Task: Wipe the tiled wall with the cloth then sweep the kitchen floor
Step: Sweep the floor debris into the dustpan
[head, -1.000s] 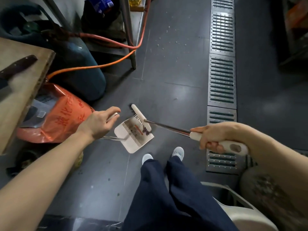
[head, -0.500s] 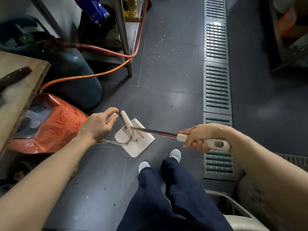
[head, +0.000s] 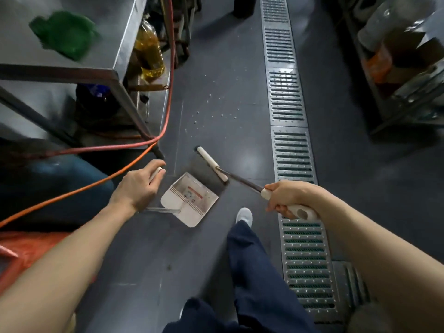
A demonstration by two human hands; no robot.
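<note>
My left hand (head: 138, 186) grips the handle of a white dustpan (head: 189, 200) that hangs low over the dark tiled floor (head: 216, 68). My right hand (head: 286, 198) is closed on the white grip of a broom; its metal shaft runs up-left to the white broom head (head: 211, 163), which sits just beyond the pan's open edge. White crumbs (head: 211, 109) lie scattered on the floor further ahead. A green cloth (head: 64, 33) lies on the steel table at the upper left.
A steel table (head: 125, 44) with its legs stands at the left, with an oil bottle (head: 149, 51) beneath it and orange hoses (head: 165, 116) trailing across. A metal drain grate (head: 288, 140) runs along the floor on the right. Shelving (head: 396, 68) stands far right. My feet are below the pan.
The broom head has swung out of the dustpan and now rests beyond it. I have stepped forward, so the steel table and crumbs are closer and the orange bag has dropped to the lower left.
</note>
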